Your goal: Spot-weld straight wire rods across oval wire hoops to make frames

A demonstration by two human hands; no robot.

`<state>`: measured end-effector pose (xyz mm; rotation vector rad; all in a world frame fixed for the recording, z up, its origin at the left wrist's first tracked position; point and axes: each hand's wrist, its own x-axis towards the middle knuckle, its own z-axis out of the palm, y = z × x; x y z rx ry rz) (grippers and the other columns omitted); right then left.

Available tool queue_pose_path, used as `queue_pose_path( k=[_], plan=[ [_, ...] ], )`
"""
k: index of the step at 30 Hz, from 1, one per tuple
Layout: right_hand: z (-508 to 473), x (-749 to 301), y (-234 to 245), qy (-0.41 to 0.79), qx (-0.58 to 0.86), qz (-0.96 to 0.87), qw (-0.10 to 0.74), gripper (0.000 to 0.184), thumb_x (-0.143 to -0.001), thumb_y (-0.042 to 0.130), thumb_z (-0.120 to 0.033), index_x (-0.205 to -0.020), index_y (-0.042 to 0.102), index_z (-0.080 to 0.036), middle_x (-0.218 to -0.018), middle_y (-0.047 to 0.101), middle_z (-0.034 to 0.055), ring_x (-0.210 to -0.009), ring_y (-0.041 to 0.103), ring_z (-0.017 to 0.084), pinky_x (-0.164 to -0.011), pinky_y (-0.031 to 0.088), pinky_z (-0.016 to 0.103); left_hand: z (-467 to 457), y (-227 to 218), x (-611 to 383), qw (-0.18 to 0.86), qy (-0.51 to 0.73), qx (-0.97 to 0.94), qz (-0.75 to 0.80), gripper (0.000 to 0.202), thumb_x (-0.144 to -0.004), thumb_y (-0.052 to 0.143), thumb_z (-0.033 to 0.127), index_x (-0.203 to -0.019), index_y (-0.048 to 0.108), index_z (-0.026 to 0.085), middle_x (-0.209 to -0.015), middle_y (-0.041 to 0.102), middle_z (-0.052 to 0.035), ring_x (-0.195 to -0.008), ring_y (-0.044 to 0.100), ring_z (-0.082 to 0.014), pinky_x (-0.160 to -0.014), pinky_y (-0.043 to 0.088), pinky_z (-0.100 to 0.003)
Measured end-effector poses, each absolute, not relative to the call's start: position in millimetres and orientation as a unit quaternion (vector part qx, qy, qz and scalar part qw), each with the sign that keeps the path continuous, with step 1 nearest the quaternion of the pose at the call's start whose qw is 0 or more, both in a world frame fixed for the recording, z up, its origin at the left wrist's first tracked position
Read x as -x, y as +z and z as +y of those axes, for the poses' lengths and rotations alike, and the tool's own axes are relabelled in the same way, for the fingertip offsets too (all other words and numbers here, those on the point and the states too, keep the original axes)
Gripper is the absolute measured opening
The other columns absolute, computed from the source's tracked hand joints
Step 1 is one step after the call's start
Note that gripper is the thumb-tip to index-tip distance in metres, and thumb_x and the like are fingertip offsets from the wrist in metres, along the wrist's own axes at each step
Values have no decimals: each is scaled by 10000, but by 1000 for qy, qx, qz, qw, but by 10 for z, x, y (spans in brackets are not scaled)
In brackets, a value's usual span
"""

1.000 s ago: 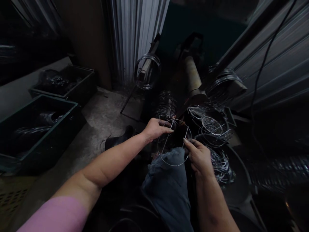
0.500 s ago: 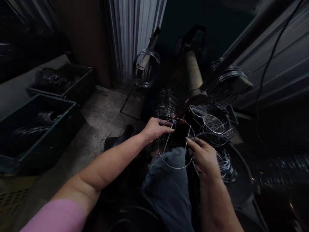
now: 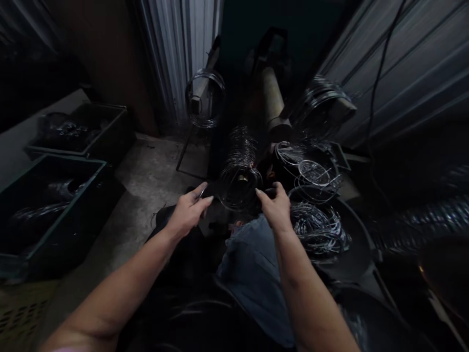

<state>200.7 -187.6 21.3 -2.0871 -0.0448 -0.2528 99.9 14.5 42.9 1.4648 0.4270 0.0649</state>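
My left hand (image 3: 190, 208) is left of a row of wire rings (image 3: 240, 156), its fingers curled and the thumb close to them. A thin bright glint shows at its fingertips, too small to name. At the right edge of the nearest rings is my right hand (image 3: 276, 205), thumb stretched toward them and apart from the forefinger. Whether that thumb touches a ring is unclear in the dark. The rings hang close together, one behind another, over my blue-clothed leg (image 3: 249, 259).
Wire coils hang on a left bar (image 3: 205, 98) and at the right (image 3: 322, 100). Round ring frames (image 3: 315, 173) and a wire bundle (image 3: 318, 230) lie at my right. Dark green bins (image 3: 91, 171) stand on the left. A thick pale cylinder (image 3: 273, 95) juts out ahead.
The wire ring with two crossbars has left the space between my hands; I cannot single it out now. My hands have moved left and spread apart, and the view has shifted.
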Motion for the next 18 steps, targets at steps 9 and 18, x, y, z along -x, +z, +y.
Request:
queue_pose_path(
  k=[9, 18],
  plan=[
    [-2074, -1024, 67, 129, 816, -224, 518, 189, -827, 474, -281, -854, 630, -177, -696, 578, -1, -645, 520, 136, -616, 390, 237, -86, 338, -680, 783, -178, -571, 171, 428, -635, 700, 237, -1051, 630, 166, -629, 572, 13, -508, 483, -52, -473, 374, -158],
    [-3664, -674, -573, -8, 826, 273, 494, 474, -733, 524, -527, -999, 604, -143, -653, 587, 11, -489, 479, 141, -473, 375, 257, -621, -367, -539, 734, -328, -579, 138, 607, -645, 647, 175, -1228, 483, 131, -630, 527, 42, -565, 502, -80, -627, 408, -232]
  ],
)
